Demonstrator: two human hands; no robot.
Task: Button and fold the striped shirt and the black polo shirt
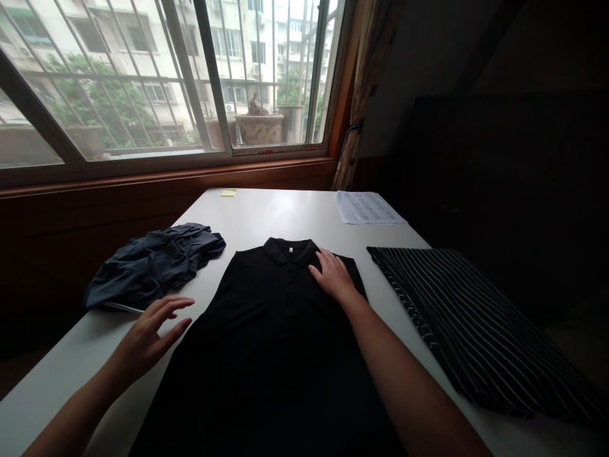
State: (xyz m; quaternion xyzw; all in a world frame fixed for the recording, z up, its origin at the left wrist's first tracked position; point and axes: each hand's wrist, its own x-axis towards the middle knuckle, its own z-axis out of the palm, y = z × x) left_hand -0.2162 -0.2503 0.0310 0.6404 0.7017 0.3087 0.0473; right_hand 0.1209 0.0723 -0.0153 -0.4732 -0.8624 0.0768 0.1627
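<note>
Dragging the unclenched right hand (335, 275) across the black polo shirt (285, 336) could wrinkle its far right shoulder; the left hand (151, 331) hangs released.

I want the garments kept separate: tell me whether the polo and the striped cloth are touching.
Apart. The head view shows a bare strip of white table between the polo and the striped cloth.

The person's bare, slim-fingered left hand (148, 335) has its thumb and fingers parted, pointing inward. The bare right hand (335, 275) is palm down, fingers stretched forward, farther out. The bare left forearm (78, 406) and bare right forearm (397, 365) converge forward.
</note>
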